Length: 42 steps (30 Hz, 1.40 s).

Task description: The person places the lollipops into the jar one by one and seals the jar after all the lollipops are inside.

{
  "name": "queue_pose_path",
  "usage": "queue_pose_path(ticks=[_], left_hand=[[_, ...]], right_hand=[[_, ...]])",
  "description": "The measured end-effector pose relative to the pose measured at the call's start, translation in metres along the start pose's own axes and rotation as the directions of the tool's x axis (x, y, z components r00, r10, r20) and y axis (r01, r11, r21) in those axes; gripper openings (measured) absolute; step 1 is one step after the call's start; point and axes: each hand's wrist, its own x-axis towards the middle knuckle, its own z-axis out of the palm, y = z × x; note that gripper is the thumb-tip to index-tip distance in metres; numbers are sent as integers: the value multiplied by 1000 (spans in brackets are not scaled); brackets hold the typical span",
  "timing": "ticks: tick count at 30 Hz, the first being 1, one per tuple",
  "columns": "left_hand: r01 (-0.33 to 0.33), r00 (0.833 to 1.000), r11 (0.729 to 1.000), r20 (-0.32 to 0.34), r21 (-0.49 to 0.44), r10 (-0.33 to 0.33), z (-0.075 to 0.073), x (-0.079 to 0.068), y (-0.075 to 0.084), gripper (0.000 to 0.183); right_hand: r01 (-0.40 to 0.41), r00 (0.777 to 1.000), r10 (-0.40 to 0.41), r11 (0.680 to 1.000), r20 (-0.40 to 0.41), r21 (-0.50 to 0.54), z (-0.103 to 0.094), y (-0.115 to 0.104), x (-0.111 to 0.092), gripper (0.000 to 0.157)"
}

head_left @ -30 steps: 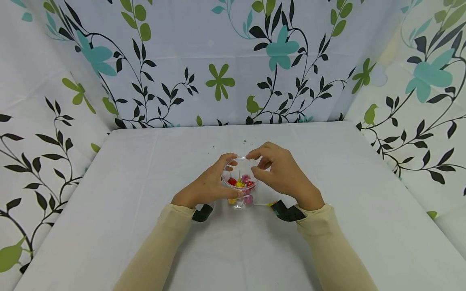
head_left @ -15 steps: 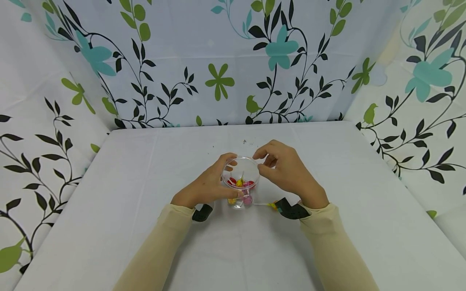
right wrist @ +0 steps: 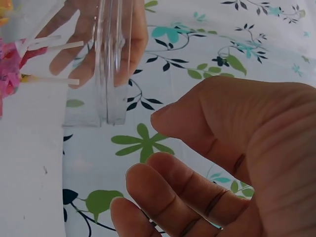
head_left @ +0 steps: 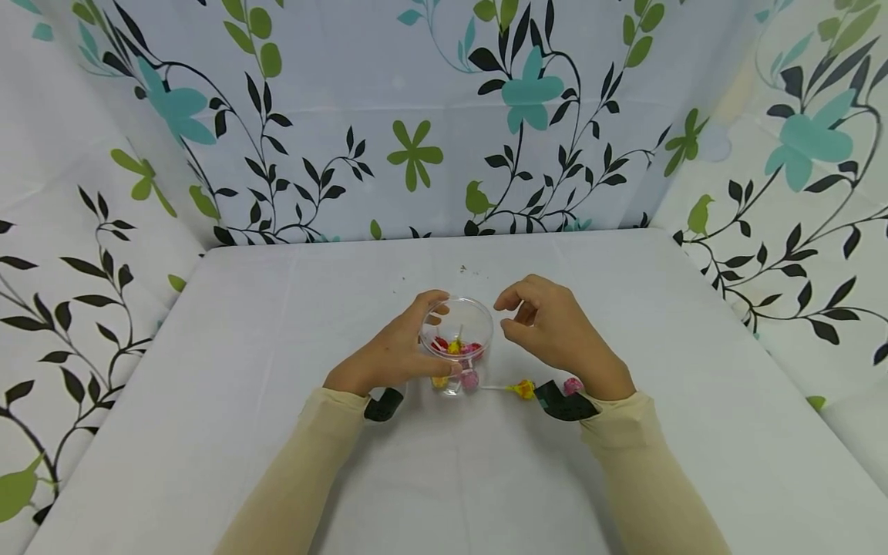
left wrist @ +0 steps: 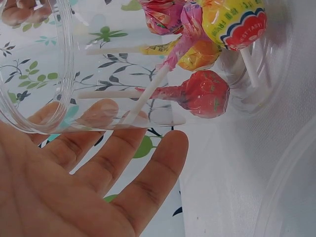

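My left hand [head_left: 391, 347] grips a clear plastic jar [head_left: 483, 324] from its left side, thumb across the front and fingers around the far side. The jar's mouth is uncovered, and several wrapped lollipops lie inside, including a red lollipop [left wrist: 207, 94] and a yellow lollipop [left wrist: 234, 22]. Their white sticks point toward the mouth. My right hand [head_left: 548, 324] hovers just right of the jar's rim [right wrist: 116, 64], fingers loosely bent, thumb apart from them, nothing between.
On the white table [head_left: 277, 324], a yellow lollipop [head_left: 523, 388] lies right of the jar, near a pink lollipop [head_left: 572, 385] partly hidden by the right wrist. A clear curved rim [left wrist: 281, 182] shows below the jar in the left wrist view. Patterned cloth [head_left: 444, 116] rises behind.
My right hand has drawn back rightward from the jar's mouth. The pink lollipop beside that wrist has come into view. Candy inside the jar sits lower; my left hand keeps its grip.
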Motion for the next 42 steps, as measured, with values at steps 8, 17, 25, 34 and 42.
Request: queue_pose_path(ticks=[8,17,25,34,42], left_hand=[[12,1000,1000,9,12,-12,-1,1,1,104],[16,1000,1000,9,7,-16,-1,2,1,100],[17,1000,1000,12,-12,-17,-1,3,-2,101],[17,1000,1000,15,-6,-17,-1,2,-1,103],[9,1000,1000,7,2,-9,-1,2,-1,102]], right_hand=[[-92,989,95,995,116,-35,1,17,-14,21],[-193,921,204,979,333,-67,14,41,-19,15],[-257,857,259,964,445,-66,24,53,-22,19],[-257,835,294,956,465,-143,30,56,-23,20],[-223,842,291,955,455,-197,27,53,-21,20]])
